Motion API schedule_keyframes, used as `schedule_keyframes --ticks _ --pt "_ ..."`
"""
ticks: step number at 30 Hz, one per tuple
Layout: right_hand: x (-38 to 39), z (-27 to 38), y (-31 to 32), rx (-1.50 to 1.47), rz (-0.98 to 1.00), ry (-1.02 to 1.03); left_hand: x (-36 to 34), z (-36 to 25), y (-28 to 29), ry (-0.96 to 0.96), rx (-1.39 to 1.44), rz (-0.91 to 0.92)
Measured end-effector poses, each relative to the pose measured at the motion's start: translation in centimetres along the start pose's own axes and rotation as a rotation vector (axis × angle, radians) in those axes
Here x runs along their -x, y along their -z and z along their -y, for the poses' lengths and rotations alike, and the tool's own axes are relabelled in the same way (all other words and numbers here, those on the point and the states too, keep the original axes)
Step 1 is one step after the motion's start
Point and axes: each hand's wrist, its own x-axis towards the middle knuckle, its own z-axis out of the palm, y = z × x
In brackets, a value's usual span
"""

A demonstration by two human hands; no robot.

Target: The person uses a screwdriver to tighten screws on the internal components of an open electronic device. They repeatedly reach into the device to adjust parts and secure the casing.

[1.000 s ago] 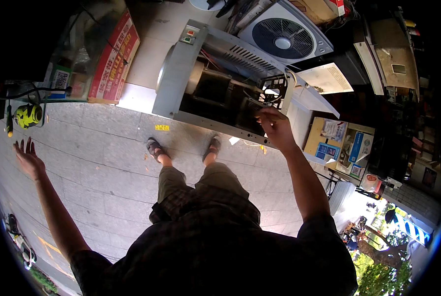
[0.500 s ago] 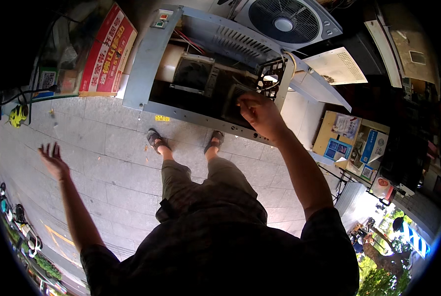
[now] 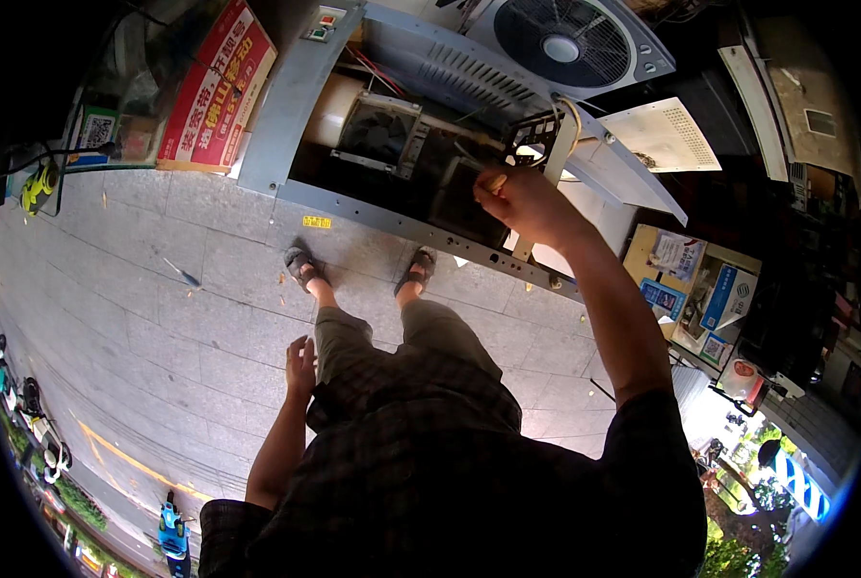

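My right hand (image 3: 538, 210) is over the right end of a long grey metal cabinet (image 3: 353, 202) lying open before me. Its fingers are closed on a small tan-handled tool (image 3: 497, 181); the working end is blurred, so its exact kind does not show. Below the hand, the cabinet's inside is dark. A square cooling fan (image 3: 380, 133) sits in a frame further left inside, beside a pale cylinder (image 3: 334, 111). My left hand (image 3: 300, 366) hangs by my left thigh with nothing in it, fingers loosely apart.
On the paving at left lies a screwdriver (image 3: 185, 276). A box fan (image 3: 560, 46) stands behind the cabinet, near a perforated pale panel (image 3: 666, 140). A red sign (image 3: 217, 91) leans at left. Boxes and cards cover a small table (image 3: 647, 252) at right.
My left hand has swung in from the far left to beside my thigh. My right hand has shifted slightly right and up over the cabinet, still gripping the tool.
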Motion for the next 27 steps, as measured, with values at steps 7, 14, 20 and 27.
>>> schedule_keyframes --ticks 7,14,20,27 --pt "-0.7 -1.3 -0.5 -0.114 -0.008 0.166 0.0 5.1 5.4 0.233 -0.012 -0.095" --pt "1.3 -2.5 1.9 0.464 0.111 0.143 1.9 6.1 4.2 0.309 -0.069 -0.053" --pt "-0.8 -1.4 1.6 0.051 -0.002 0.19 3.9 7.4 2.7 0.379 -0.092 0.061" --pt "-0.7 -2.5 3.2 0.466 0.248 0.17 8.2 10.4 2.4 0.45 -0.003 -0.042"
